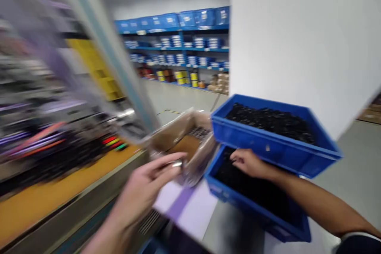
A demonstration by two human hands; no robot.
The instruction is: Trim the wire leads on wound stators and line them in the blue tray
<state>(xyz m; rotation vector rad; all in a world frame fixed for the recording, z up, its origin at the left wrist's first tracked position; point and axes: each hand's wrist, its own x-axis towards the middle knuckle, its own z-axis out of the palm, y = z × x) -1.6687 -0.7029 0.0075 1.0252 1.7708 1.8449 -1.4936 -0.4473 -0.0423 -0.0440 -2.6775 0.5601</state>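
Note:
My left hand (149, 178) is raised in front of the carton, thumb and fingers closed on a small shiny metal part (177, 163). Its exact kind is too blurred to make out. Over the lower blue bin (214, 187), my right hand (248, 162) has its fingers pinched together just above the small black parts (253, 186) lying in it. Whatever those fingertips hold is hidden or too small to name. Above this bin sits a second blue bin (276, 143), filled with more small black pieces (270, 123).
A plastic-lined carton (166, 137) with small parts inside stands left of the bins. On the left, a workbench (119, 162) and a slanted post (119, 55) are motion-blurred. Shelves (178, 29) with blue boxes line the back, and a white wall (291, 47) rises behind the bins.

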